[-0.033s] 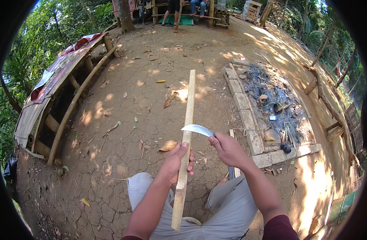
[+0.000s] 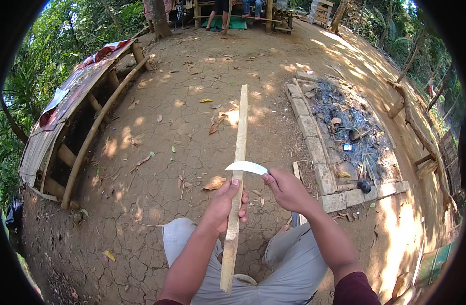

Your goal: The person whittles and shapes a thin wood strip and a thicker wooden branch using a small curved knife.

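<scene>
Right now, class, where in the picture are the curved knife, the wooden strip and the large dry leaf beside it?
Curved knife [image 2: 249, 166]: head view, middle of the blade.
Wooden strip [image 2: 241, 127]: head view, upper length, beyond the blade.
Large dry leaf [image 2: 214, 183]: head view, middle of its brown surface.

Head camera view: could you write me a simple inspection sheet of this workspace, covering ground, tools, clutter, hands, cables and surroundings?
Surface: cracked bare earth, patchily sunlit.
Job's things: wooden strip; curved knife, its blade crossing the strip, contact unclear.
Clutter: dry leaf and others scattered on the earth.
Hands: left hand grips the strip just below the blade in the picture; right hand grips the knife.
Cables: nothing seen.
Surroundings: low structure at left, brick-edged ash bed at right, people's legs and trees beyond.
</scene>
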`<act>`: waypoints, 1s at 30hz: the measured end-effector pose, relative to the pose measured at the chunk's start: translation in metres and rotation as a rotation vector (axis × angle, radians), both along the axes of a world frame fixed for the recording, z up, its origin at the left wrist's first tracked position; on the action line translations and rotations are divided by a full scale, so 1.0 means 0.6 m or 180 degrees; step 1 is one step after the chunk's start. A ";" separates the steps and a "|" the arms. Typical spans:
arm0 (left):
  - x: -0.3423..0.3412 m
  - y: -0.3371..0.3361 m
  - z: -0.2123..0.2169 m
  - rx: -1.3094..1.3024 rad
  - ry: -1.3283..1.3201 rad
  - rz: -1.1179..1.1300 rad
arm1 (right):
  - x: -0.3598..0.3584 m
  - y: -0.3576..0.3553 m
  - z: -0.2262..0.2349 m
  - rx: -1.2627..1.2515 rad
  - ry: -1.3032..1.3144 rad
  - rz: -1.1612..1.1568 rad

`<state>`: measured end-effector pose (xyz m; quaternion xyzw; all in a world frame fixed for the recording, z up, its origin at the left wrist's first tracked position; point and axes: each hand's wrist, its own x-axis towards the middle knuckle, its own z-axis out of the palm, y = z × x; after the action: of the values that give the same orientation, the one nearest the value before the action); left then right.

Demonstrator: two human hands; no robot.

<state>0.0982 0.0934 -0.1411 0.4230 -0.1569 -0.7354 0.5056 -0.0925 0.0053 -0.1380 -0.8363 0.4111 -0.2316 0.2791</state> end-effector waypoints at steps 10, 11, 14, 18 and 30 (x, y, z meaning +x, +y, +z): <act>-0.010 0.020 0.005 0.0151 0.0010 -0.0105 | 0.032 0.054 -0.050 0.0155 0.0215 -0.0102; -0.015 0.022 0.007 0.0186 0.0042 -0.0054 | 0.030 0.054 -0.054 0.0133 0.0168 -0.0199; -0.027 0.031 0.011 0.0208 0.0069 -0.0184 | 0.023 0.038 -0.063 0.0006 0.0106 -0.0393; -0.038 0.041 0.014 0.0276 -0.0062 -0.0239 | 0.012 0.021 -0.068 -0.0129 0.0224 -0.0510; -0.046 0.092 0.012 0.0234 -0.0153 -0.0322 | 0.008 -0.020 -0.058 -0.0256 0.0376 -0.0927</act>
<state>0.0705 0.1485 -0.1337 0.4503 -0.1630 -0.7549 0.4480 -0.0874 -0.0065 -0.1725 -0.7905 0.5341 -0.2364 0.1842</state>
